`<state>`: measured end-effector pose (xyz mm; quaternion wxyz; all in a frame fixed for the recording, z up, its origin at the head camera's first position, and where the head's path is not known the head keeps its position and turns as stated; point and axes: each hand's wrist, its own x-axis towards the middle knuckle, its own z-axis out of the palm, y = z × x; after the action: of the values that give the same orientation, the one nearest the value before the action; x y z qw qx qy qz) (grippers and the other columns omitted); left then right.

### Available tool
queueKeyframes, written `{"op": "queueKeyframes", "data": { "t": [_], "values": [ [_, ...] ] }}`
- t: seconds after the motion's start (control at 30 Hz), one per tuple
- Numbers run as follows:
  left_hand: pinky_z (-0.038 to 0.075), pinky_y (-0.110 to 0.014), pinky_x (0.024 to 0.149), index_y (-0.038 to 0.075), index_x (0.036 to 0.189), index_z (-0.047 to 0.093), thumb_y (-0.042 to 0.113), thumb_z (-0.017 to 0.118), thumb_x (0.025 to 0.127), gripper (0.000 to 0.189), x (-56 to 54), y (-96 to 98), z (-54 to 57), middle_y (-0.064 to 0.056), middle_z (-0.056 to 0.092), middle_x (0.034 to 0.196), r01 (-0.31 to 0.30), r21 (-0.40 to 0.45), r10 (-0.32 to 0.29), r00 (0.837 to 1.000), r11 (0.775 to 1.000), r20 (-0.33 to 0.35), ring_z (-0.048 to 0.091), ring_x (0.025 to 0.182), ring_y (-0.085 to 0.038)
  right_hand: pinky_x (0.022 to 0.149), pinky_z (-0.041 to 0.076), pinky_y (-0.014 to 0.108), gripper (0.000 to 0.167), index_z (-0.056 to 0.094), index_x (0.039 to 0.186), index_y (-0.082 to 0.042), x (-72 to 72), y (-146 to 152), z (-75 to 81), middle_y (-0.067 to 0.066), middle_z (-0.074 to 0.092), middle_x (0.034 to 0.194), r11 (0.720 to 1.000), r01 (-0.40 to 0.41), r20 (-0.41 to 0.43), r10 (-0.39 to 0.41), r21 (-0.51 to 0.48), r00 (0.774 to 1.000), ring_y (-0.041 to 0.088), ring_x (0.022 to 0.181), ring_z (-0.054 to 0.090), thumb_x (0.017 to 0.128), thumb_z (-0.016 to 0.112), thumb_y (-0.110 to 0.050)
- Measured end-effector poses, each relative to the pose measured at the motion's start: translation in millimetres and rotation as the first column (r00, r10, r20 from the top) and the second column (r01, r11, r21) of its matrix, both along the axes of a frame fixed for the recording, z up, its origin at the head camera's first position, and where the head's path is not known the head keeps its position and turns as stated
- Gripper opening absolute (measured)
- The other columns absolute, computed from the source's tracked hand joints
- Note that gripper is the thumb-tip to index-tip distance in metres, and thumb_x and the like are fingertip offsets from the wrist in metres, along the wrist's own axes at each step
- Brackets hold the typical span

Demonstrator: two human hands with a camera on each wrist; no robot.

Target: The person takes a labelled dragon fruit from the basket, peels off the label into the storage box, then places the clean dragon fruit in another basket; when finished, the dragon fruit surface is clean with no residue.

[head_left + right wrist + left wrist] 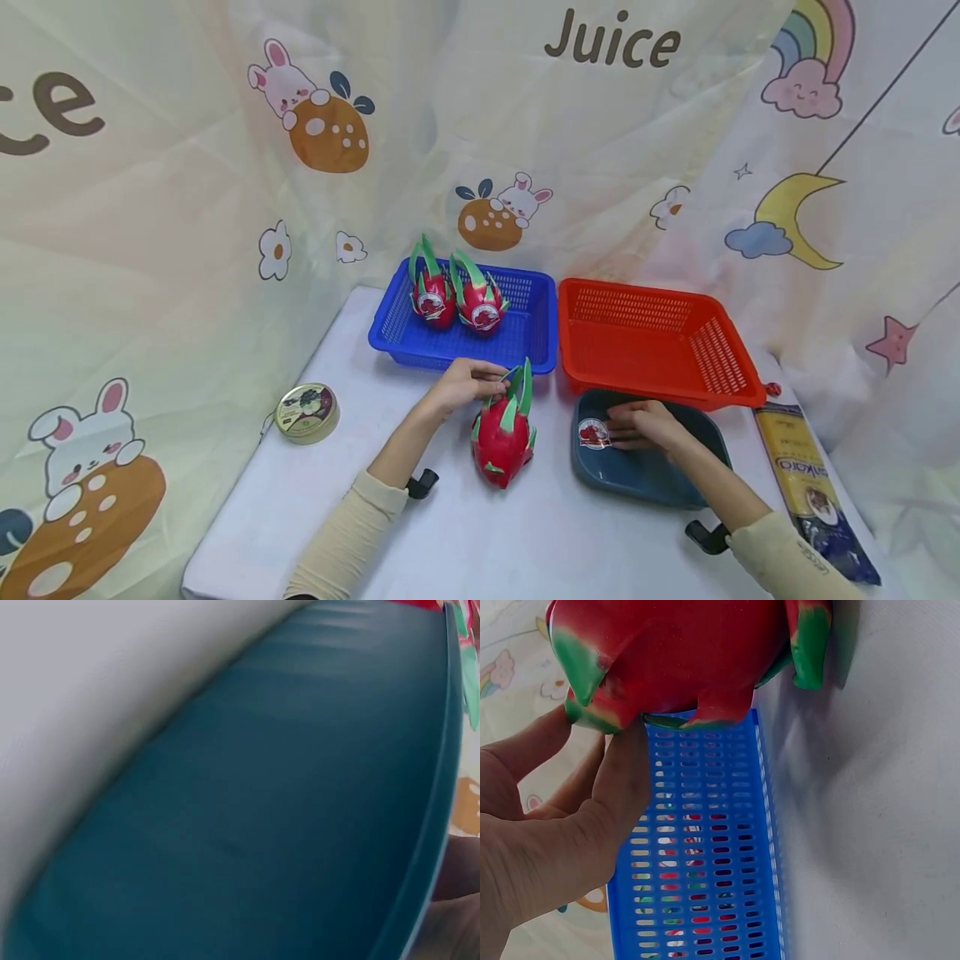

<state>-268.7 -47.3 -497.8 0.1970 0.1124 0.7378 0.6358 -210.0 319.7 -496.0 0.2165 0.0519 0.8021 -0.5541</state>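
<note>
A red dragon fruit [502, 442] with green leaf tips lies in front of the blue basket; whether it bears on the table is unclear. My left hand [471, 383] pinches it by the green tips at its far end, and thumb and fingers [622, 772] show against it in the left wrist view. To the right, my right hand [647, 425] reaches into a dark teal tray [637, 487]. Its extended fingers touch beside a round sticker [594, 433] with a red fruit picture at the tray's left side. The tray's wall [247, 802] hides most of that hand in the right wrist view.
The blue basket [536, 321] behind holds two dragon fruits [480, 304] with round stickers. A red basket [637, 333] stands beside it, behind the tray. A round tin [306, 413] sits at the left edge, a yellow and blue packet [813, 492] at the right.
</note>
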Motion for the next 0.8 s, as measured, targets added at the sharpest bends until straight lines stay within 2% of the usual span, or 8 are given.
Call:
{"op": "queueKeyframes", "data": {
  "t": [0.1,0.2,0.27,0.37,0.5,0.67,0.8],
  "values": [
    [0.062,-0.033,0.09,0.001,0.127,0.073,0.014,0.078,0.095,0.036,-1.1,-0.4,-1.3,-0.009,0.077,0.107,0.0,0.005,0.0,1.0,1.0,-0.005,0.074,0.097,-0.02,0.099,0.057,0.053,0.044,0.056,0.135,0.016,3.3,-2,0.9,0.028,0.07,0.125,0.996,-0.028,-0.038,0.032,0.089,0.999,0.04,0.115,0.07,0.108,0.054,-0.018],
    [0.062,-0.033,0.089,0.0,0.127,0.072,0.014,0.078,0.095,0.036,-1.6,-1.0,-1.5,-0.009,0.077,0.107,0.002,0.012,-0.002,1.0,1.0,-0.008,0.075,0.097,-0.02,0.097,0.059,0.05,0.043,0.062,0.132,0.012,4.9,-5,0.4,0.023,0.073,0.122,0.986,-0.02,-0.067,0.031,0.168,0.997,0.036,0.112,0.071,0.107,0.058,-0.023],
    [0.062,-0.034,0.089,0.0,0.127,0.072,0.014,0.078,0.094,0.036,-1.4,-1.8,-1.2,-0.01,0.077,0.107,0.0,0.011,0.0,1.0,1.0,-0.003,0.075,0.097,-0.02,0.096,0.059,0.049,0.046,0.062,0.132,0.012,5.2,-7,-1.2,0.023,0.073,0.122,0.982,-0.022,-0.077,0.037,0.187,0.996,0.034,0.11,0.073,0.107,0.059,-0.026],
    [0.062,-0.034,0.089,0.0,0.127,0.072,0.014,0.078,0.094,0.036,-1.1,-2.8,-0.8,-0.011,0.077,0.108,-0.001,0.008,0.001,1.0,1.0,0.002,0.075,0.097,-0.02,0.095,0.06,0.044,0.049,0.059,0.135,0.012,5.1,-10,-2.6,0.023,0.072,0.124,0.985,-0.003,-0.065,0.015,0.171,0.998,0.031,0.105,0.075,0.107,0.059,-0.029],
    [0.062,-0.035,0.09,0.0,0.127,0.072,0.015,0.079,0.094,0.037,-1.8,-4.6,-0.3,-0.011,0.077,0.109,0.004,0.006,-0.004,1.0,1.0,0.001,0.075,0.098,-0.021,0.094,0.061,0.041,0.055,0.051,0.14,0.016,5.0,-12,-2.0,0.027,0.069,0.128,0.997,0.012,-0.029,-0.01,0.08,1.0,0.032,0.104,0.076,0.108,0.06,-0.028],
    [0.062,-0.035,0.09,-0.001,0.128,0.071,0.013,0.078,0.094,0.037,-2.7,-6.6,0.8,-0.011,0.077,0.11,0.017,0.019,-0.017,1.0,1.0,0.007,0.076,0.098,-0.02,0.093,0.06,0.045,0.055,0.045,0.143,0.018,5.7,-10,-1.7,0.032,0.065,0.132,1.0,-0.005,-0.01,0.005,-0.003,1.0,0.037,0.108,0.074,0.109,0.057,-0.024],
    [0.062,-0.036,0.09,-0.002,0.129,0.07,0.013,0.077,0.096,0.037,-3.9,-7.0,0.1,-0.012,0.077,0.109,0.028,0.033,-0.029,0.999,0.999,0.016,0.076,0.097,-0.021,0.095,0.06,0.045,0.056,0.041,0.148,0.016,7.5,-7,-3.4,0.032,0.061,0.136,0.999,-0.043,-0.014,0.043,-0.008,0.999,0.038,0.112,0.072,0.11,0.055,-0.023]
  ]
}}
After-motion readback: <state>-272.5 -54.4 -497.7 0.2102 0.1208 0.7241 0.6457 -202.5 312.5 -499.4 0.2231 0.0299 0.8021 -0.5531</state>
